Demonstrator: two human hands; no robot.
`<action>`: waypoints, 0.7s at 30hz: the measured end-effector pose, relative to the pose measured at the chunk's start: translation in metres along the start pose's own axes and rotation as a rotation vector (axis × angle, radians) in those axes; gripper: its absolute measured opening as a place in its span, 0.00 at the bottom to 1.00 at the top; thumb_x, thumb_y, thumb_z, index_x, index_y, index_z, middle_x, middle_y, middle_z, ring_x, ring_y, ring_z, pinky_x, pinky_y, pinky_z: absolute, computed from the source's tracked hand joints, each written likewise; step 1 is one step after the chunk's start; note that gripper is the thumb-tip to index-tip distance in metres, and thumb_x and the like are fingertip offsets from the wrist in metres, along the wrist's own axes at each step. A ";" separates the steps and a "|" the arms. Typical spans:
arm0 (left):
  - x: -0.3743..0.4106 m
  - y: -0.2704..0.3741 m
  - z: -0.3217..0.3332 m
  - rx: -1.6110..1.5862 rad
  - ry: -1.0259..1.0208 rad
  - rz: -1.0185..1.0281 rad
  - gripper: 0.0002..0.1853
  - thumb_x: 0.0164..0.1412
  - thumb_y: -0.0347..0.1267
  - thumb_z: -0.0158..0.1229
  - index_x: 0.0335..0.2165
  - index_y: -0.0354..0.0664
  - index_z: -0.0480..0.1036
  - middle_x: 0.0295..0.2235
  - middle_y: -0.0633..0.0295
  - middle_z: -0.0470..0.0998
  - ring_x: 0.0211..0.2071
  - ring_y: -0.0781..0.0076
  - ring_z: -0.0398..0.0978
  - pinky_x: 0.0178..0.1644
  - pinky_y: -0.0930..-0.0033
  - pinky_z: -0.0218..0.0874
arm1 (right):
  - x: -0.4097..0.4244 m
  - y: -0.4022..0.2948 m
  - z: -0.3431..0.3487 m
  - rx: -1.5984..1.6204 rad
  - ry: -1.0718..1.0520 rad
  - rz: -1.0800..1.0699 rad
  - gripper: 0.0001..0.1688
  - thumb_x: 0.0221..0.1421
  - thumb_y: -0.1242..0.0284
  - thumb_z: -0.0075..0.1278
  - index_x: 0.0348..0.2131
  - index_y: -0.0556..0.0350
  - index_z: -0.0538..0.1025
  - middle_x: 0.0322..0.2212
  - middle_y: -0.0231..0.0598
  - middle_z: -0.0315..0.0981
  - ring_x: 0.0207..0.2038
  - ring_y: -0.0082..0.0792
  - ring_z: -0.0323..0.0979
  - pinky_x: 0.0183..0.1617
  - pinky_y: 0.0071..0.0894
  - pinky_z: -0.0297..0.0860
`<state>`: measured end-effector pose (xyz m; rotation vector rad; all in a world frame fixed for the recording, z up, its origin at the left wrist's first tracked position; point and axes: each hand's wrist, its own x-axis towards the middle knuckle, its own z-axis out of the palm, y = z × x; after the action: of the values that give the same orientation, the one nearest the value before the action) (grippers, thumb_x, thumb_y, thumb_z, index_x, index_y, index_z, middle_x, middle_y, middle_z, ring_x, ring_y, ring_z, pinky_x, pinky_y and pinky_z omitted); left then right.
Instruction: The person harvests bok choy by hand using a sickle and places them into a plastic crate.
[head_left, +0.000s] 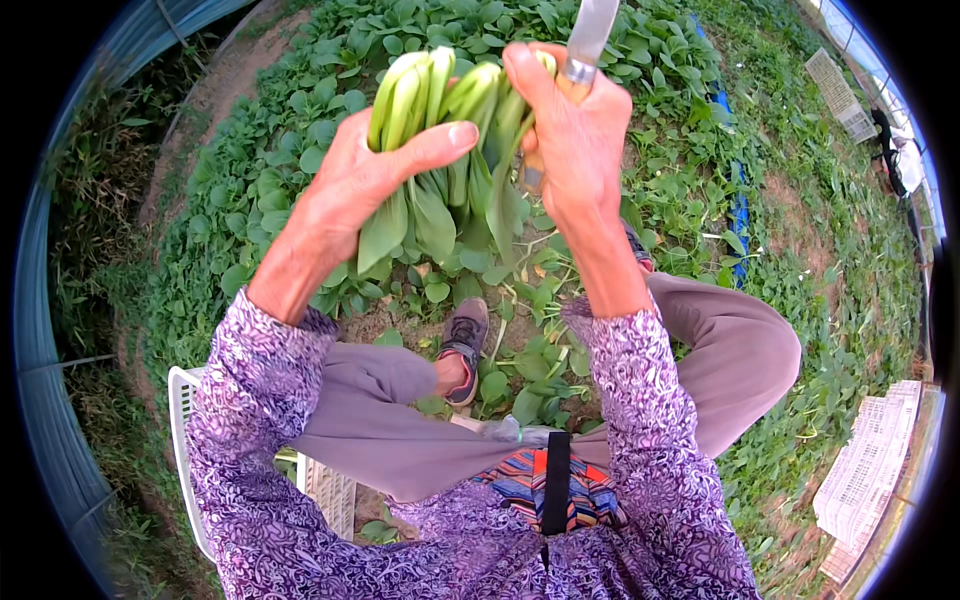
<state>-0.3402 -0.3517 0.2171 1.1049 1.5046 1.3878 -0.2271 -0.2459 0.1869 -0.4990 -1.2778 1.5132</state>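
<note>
My left hand (367, 172) is closed around a bunch of leafy greens (435, 217), its thumb lying across the pale green stalks. The stalks point up and the leaves hang down between my hands. Beside it, my right hand (574, 135) grips the wooden handle of a knife (592, 34), whose metal blade points up and away from me. The fingers of that hand also touch stalks at the right side of the bunch. The blade's tip is cut off by the top of the view.
Leafy green plants (315, 112) grow before me, with cut plants and leaves around my shoe (463, 341). A white plastic crate (184, 450) stands at my left. Stacked white crates (870, 465) and another crate (840, 94) lie at the right. A blue strip (739, 195) runs along the ground.
</note>
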 end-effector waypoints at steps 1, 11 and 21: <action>0.008 0.004 -0.006 0.056 -0.041 -0.019 0.28 0.47 0.38 0.63 0.45 0.34 0.66 0.37 0.62 0.72 0.36 0.78 0.70 0.41 0.75 0.63 | 0.013 0.005 0.005 0.055 -0.003 -0.054 0.21 0.46 0.64 0.57 0.33 0.66 0.74 0.16 0.27 0.68 0.12 0.13 0.57 0.15 0.14 0.54; 0.104 -0.100 0.001 0.052 -0.125 -0.364 0.29 0.35 0.26 0.67 0.41 0.34 0.68 0.32 0.63 0.74 0.30 0.74 0.73 0.39 0.71 0.65 | 0.069 0.120 -0.075 -0.243 -0.017 0.305 0.26 0.47 0.51 0.53 0.20 0.56 0.68 0.13 0.30 0.66 0.11 0.13 0.57 0.11 0.14 0.53; 0.061 -0.315 0.047 1.547 -0.612 0.425 0.08 0.38 0.21 0.53 0.24 0.30 0.69 0.55 0.42 0.53 0.56 0.54 0.54 0.33 0.62 0.67 | -0.100 0.267 -0.189 -0.606 -0.174 0.869 0.23 0.52 0.62 0.48 0.24 0.70 0.67 0.11 0.39 0.62 0.12 0.33 0.65 0.15 0.31 0.65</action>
<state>-0.3408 -0.2859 -0.0999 2.5274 1.7777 -0.2802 -0.1519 -0.2177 -0.1453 -1.4879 -1.7849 1.8588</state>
